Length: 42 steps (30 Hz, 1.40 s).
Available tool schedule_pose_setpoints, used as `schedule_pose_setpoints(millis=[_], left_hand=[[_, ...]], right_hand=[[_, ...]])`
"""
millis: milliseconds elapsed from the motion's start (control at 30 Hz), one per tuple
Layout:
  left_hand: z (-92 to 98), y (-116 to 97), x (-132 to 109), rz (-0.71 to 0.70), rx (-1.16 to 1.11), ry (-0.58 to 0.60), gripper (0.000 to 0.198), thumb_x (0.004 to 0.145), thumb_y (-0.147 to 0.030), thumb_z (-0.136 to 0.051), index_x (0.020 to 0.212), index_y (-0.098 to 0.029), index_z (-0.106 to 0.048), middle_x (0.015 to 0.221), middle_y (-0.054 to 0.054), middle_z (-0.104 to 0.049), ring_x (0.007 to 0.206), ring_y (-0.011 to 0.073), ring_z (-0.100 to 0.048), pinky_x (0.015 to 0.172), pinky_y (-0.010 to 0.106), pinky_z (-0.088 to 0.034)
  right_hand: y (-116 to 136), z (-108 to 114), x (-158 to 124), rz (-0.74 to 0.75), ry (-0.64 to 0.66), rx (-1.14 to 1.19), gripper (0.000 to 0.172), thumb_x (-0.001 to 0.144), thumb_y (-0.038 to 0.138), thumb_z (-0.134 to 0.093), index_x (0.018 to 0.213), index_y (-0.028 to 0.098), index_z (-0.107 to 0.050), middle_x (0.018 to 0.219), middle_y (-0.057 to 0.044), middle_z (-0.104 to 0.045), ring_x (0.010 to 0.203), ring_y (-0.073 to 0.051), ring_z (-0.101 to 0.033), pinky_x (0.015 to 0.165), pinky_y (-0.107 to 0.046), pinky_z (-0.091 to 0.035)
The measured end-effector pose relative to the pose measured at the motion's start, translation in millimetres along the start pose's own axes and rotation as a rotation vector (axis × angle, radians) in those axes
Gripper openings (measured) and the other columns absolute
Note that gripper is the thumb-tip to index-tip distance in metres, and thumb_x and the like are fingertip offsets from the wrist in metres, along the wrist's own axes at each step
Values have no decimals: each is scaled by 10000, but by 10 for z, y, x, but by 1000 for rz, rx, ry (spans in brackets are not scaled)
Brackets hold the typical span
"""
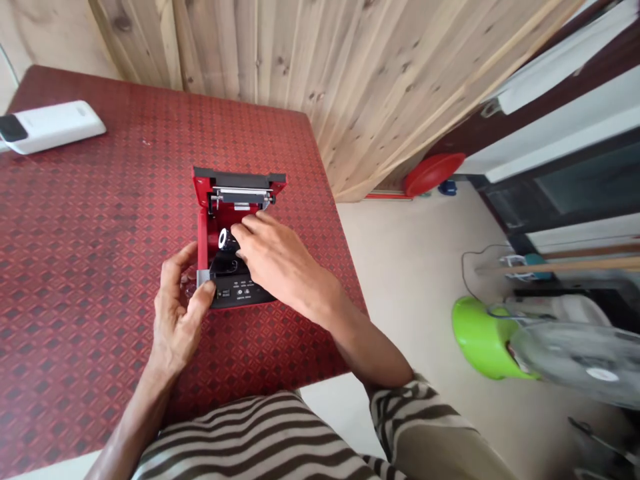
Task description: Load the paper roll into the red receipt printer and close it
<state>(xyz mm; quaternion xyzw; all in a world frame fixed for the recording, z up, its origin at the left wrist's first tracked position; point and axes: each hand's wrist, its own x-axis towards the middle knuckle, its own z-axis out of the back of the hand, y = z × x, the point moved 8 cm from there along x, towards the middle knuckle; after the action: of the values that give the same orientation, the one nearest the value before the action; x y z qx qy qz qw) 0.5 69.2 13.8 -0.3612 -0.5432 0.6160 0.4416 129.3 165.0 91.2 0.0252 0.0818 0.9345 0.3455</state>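
A small red-and-black printer [241,292] sits on the patterned red table, its lid [240,179] raised and tilted back. Inside the open bay lies a small dark roll [223,239] with a white ring on its left end. My right hand [275,257] reaches into the bay from the right, fingers closed over the roll and covering most of it. At the printer's left side, my left hand [177,307] grips the body, thumb pressed on the front left corner. Something clear and crinkled [189,280] shows between that hand and the printer.
A white handheld device with a dark end [55,127] rests at the table's far left. Behind the table rises a wooden plank wall [280,60]. On the floor to the right stand a green stool or bucket [480,337], a fan [585,360] and a red basin [433,173].
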Motion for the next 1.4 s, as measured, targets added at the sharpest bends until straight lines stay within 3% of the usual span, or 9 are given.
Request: schedule_pose_setpoints(millis=[233, 600, 800, 900, 1000, 1200, 1400], left_hand=[[-8, 2, -4, 41, 2, 9, 665, 970, -596, -728, 1536, -260, -633, 1472, 137, -678, 1276, 335, -689, 1080, 502, -553], [2, -4, -15, 43, 26, 13, 672, 972, -595, -716, 1548, -260, -627, 1473, 133, -681, 1303, 341, -671, 1085, 514, -544], [7, -13, -6, 34, 17, 14, 642, 969, -568, -734, 1528, -263, -649, 1471, 132, -696, 1272, 328, -709, 1052, 484, -585], [24, -4, -1, 38, -3, 12, 630, 966, -547, -753, 1518, -257, -663, 1476, 126, -711, 1264, 320, -726, 1033, 460, -604], [42, -4, 22, 44, -55, 25, 597, 988, -537, -741, 1511, -256, -676, 1446, 117, -741, 1261, 316, -736, 1054, 454, -597], [106, -311, 328, -108, -2, -29, 522, 1052, -546, -683, 1471, -236, -709, 1466, 115, -735, 1344, 319, -695, 1156, 488, -542], [39, -649, 670, -237, 68, -97, 501, 1074, -522, -687, 1430, -171, -716, 1405, 91, -766, 1312, 287, -706, 1164, 483, -543]], right_hand=[[134, 76, 58, -40, 105, -62, 328, 1088, 8, -474, 1142, 70, -792, 1163, -216, -802, 1175, -314, -713, 984, -436, -604], [-90, -151, 310, -126, 199, 6, 354, 1054, -10, -496, 1075, 133, -820, 1041, -183, -834, 980, -321, -806, 864, -446, -646], [-10, 81, -33, 9, 35, 232, 296, 1106, 40, -531, 1250, 138, -771, 1227, -145, -828, 1154, -267, -772, 1084, -445, -596], [51, 132, -280, 84, -23, 397, 203, 1128, 198, -632, 1272, 168, -772, 1222, -109, -840, 1132, -244, -776, 1058, -425, -604], [42, 85, -418, 89, -90, 492, 166, 1107, 210, -678, 1221, 183, -795, 1197, -103, -846, 1117, -235, -774, 1035, -423, -613], [-112, 33, -428, 98, -202, 657, 164, 1118, 176, -645, 1179, 181, -797, 1175, -88, -847, 1130, -213, -785, 1019, -380, -615], [-213, 67, -325, 160, -90, 616, 211, 1120, 102, -588, 1084, 201, -771, 1112, -55, -831, 1082, -199, -778, 1019, -373, -589]])
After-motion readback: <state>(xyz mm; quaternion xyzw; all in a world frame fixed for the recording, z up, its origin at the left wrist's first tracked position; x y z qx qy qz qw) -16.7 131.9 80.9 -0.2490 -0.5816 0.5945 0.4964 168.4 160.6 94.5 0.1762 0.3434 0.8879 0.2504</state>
